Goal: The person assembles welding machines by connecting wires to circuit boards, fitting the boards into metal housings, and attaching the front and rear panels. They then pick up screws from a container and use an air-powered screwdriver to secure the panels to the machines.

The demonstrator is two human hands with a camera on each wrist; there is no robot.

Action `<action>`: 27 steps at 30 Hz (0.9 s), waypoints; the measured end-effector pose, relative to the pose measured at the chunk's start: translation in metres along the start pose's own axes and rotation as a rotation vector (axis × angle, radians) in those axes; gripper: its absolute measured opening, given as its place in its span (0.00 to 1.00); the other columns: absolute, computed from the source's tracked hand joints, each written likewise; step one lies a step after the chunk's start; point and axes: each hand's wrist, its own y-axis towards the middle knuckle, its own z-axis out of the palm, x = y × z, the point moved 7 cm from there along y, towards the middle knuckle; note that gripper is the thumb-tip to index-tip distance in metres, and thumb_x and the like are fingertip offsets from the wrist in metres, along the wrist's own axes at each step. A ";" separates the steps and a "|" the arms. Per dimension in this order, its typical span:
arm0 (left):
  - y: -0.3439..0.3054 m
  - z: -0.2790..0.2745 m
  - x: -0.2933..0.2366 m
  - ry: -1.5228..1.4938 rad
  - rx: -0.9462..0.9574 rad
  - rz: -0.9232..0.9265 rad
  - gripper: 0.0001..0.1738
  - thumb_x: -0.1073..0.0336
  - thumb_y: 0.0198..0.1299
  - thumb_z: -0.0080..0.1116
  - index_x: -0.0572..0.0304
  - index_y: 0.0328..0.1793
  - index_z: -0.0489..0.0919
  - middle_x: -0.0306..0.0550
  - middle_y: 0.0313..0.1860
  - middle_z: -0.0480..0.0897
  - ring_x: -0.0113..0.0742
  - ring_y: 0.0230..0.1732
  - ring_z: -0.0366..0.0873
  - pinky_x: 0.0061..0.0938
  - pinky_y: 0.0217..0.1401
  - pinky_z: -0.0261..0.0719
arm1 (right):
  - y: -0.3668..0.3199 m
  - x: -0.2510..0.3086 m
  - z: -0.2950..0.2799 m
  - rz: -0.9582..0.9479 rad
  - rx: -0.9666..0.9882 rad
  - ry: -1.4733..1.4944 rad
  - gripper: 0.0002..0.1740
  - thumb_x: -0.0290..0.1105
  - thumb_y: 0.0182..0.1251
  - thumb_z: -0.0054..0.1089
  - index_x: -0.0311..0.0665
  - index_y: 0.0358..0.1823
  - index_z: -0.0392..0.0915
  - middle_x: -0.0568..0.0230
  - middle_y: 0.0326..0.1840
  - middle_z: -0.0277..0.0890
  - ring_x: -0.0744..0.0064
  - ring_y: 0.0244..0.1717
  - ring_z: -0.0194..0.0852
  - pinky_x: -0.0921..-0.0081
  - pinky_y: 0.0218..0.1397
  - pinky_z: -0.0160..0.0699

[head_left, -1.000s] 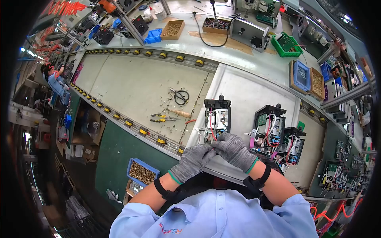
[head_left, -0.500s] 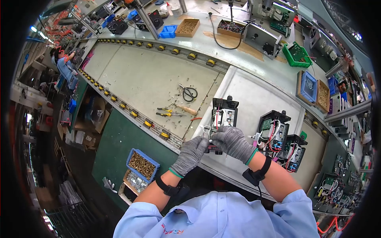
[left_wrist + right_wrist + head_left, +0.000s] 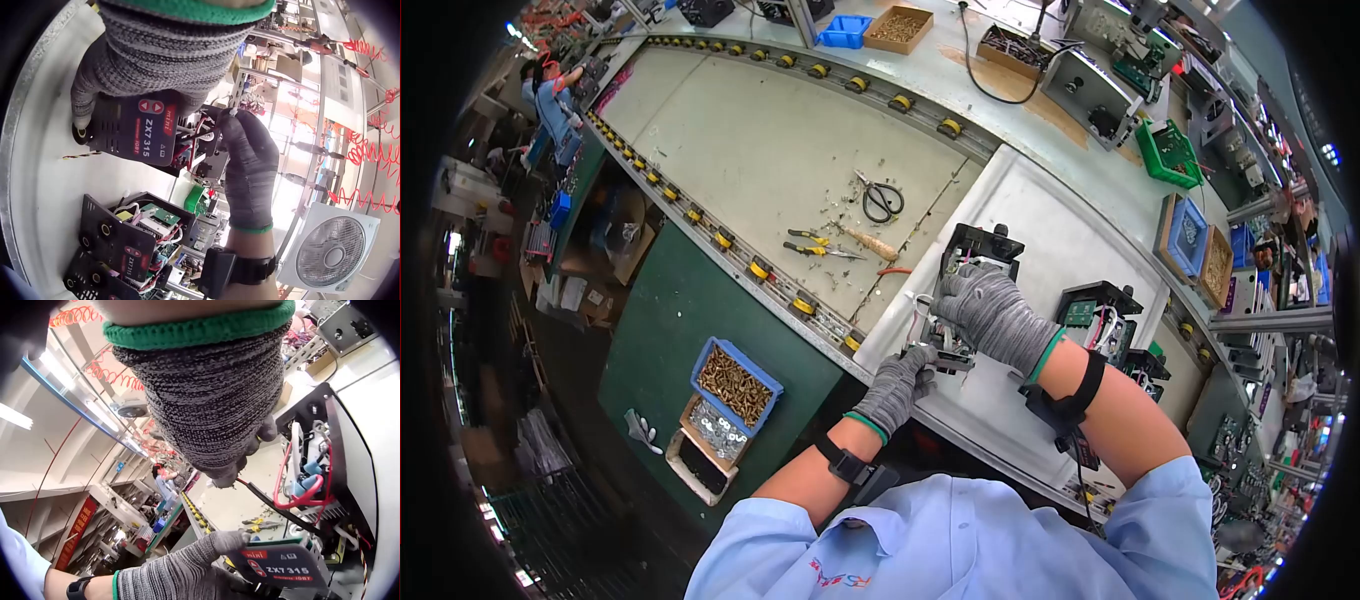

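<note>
Gripping the front panel (image 3: 284, 567) marked ZX7 315 by its edge, the left hand (image 3: 892, 393) sits at the lower middle of the head view; its thumb lies along the panel's top edge, and its other fingers are partly hidden. That edge grip probably steadies the panel and keeps it clear of the wiring. The right hand (image 3: 1002, 316) reaches over the black unit (image 3: 978, 242) at the centre of the head view, fingers curled together and seemingly pinching the end of a dark wire (image 3: 270, 501), perhaps to hold it up out of the crowded interior. Whether the panel is fastened to the unit cannot be told.

The unit rests on the pale board (image 3: 1040, 195), its inside uncovered, likely so that both hands can get in from above. Two similar units, a nearer one (image 3: 1100, 300) and a farther one (image 3: 1145, 362), stand to its right, presumably lined up within reach. Pliers (image 3: 825, 248) and scissors (image 3: 881, 202) lie left of the unit, and a blue bin (image 3: 770, 405) of brass-coloured pieces sits at the lower left.
</note>
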 end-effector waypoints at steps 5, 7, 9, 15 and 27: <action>-0.004 -0.008 0.007 -0.054 0.043 0.107 0.12 0.67 0.62 0.66 0.54 0.51 0.79 0.40 0.42 0.82 0.34 0.46 0.81 0.36 0.57 0.83 | 0.009 0.020 0.030 -0.124 0.025 -0.140 0.09 0.37 0.56 0.66 0.45 0.36 0.89 0.62 0.47 0.82 0.60 0.56 0.78 0.61 0.61 0.75; -0.009 -0.007 0.005 -0.049 0.120 0.200 0.17 0.68 0.62 0.66 0.56 0.57 0.77 0.40 0.48 0.82 0.34 0.51 0.81 0.37 0.61 0.82 | 0.012 0.023 0.055 -0.098 0.273 -0.172 0.13 0.39 0.58 0.65 0.46 0.40 0.91 0.63 0.56 0.82 0.57 0.65 0.73 0.58 0.72 0.66; -0.011 -0.008 0.008 -0.043 0.151 0.192 0.25 0.67 0.60 0.69 0.58 0.63 0.74 0.40 0.54 0.81 0.34 0.54 0.80 0.36 0.63 0.81 | 0.011 0.019 0.074 -0.048 0.174 -0.201 0.15 0.40 0.59 0.64 0.45 0.45 0.91 0.60 0.64 0.80 0.54 0.74 0.66 0.56 0.80 0.57; -0.022 -0.007 0.002 -0.072 0.177 0.212 0.33 0.64 0.56 0.75 0.57 0.66 0.72 0.39 0.55 0.80 0.33 0.55 0.79 0.33 0.61 0.81 | 0.012 0.027 0.095 -0.164 0.335 -0.186 0.15 0.41 0.64 0.62 0.51 0.48 0.90 0.63 0.70 0.75 0.53 0.80 0.58 0.54 0.86 0.47; -0.017 -0.011 0.004 -0.043 0.197 0.229 0.37 0.62 0.56 0.75 0.61 0.70 0.70 0.42 0.57 0.80 0.35 0.56 0.80 0.34 0.61 0.82 | 0.015 0.023 0.098 -0.115 0.342 -0.114 0.15 0.38 0.59 0.65 0.51 0.47 0.90 0.65 0.67 0.77 0.52 0.81 0.56 0.54 0.86 0.48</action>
